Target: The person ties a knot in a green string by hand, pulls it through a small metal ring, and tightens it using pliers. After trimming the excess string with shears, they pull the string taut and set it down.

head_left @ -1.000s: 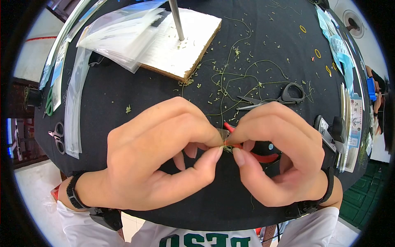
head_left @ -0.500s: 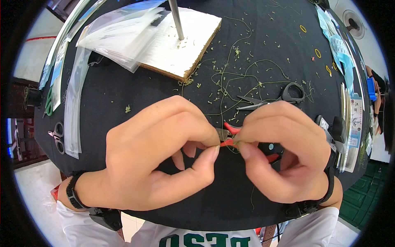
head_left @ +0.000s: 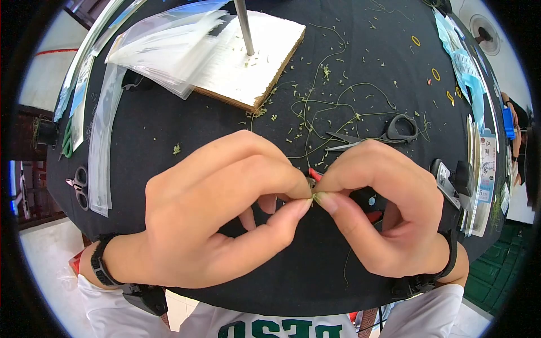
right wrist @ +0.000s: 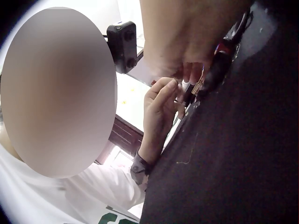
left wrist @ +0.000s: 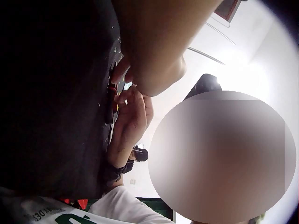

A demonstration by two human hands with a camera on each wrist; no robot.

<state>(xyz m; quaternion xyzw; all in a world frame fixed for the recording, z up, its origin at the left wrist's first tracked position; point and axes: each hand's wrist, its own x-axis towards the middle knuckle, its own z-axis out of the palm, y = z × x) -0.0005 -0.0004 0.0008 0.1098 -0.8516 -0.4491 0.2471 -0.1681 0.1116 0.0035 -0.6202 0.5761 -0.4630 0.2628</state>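
Right hand (head_left: 410, 191) and left hand (head_left: 189, 208) have drawn closer together since half a second ago, their fingertips now nearly meeting. Thumb and forefinger of each pinch a green thread (head_left: 314, 197) around the centre of the frame. It looks fine and pale yellow-green, a small wisp showing between the fingertips; its remaining shape there is hidden.
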